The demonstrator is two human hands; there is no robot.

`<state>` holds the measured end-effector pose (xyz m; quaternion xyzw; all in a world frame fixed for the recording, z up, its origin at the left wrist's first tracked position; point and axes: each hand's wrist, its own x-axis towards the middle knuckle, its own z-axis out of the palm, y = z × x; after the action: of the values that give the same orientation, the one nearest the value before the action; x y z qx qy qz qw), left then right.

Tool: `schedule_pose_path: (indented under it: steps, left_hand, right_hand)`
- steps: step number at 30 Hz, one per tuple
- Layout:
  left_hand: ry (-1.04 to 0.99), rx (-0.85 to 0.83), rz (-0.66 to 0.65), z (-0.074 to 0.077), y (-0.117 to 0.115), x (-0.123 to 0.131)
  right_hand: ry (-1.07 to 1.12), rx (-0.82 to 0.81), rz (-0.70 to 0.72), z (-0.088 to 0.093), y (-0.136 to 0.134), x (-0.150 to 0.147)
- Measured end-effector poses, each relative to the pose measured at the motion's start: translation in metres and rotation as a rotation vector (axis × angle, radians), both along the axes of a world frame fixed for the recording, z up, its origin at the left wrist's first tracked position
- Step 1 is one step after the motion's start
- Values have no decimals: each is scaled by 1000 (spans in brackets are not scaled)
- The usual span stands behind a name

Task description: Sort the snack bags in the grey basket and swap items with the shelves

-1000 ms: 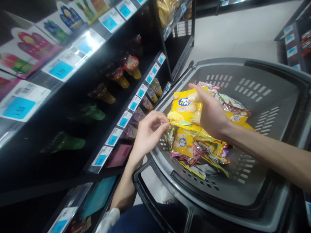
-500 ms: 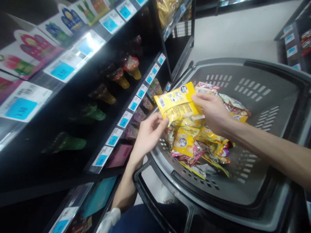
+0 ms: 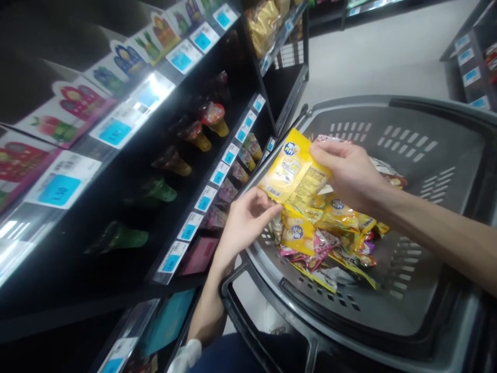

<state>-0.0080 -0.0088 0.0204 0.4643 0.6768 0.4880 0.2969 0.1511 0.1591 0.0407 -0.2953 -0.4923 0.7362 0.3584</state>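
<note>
Both hands hold a yellow snack packet (image 3: 292,168) over the left part of a grey shopping basket (image 3: 423,122). My left hand (image 3: 248,220) pinches the packet's lower left edge between thumb and fingers. On the upper right edge, my right hand (image 3: 347,163) grips it, thumb on top. The side facing me carries a blue logo, a barcode and small print. Beneath it in the basket lies a heap of snack packets, among them another yellow packet (image 3: 297,233) with the same blue logo and a pink packet (image 3: 324,243). My right hand and forearm hide part of the heap.
On the left stand dark shelves with white and blue price tags (image 3: 60,189). Cone-shaped cups (image 3: 215,118) sit on the middle shelf. The basket's black handle (image 3: 248,311) leans toward me. Pale floor (image 3: 373,57) shows beyond, and another shelf (image 3: 471,75) at right.
The packet has tilted steeper, its upper edge lifting and its printed side turning more toward me. Both hands still hold it. The view has shifted slightly, moving the shelves right and down.
</note>
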Motion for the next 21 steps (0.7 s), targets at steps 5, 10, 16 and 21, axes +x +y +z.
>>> schedule_pose_path:
  steps: [5,10,16,21]
  left_hand:
    - [-232,51,46,5,2,5]
    - [-170,48,94,5,4,5]
    - [-157,36,121,3,4,3]
    - [-177,-10,19,3,0,1]
  right_hand:
    - [-4,-10,26,0,-3,0]
    - [-29,-6,12,1,-2,0]
    - [-57,23,56,1,-3,2]
    - [-36,54,99,0,-6,2]
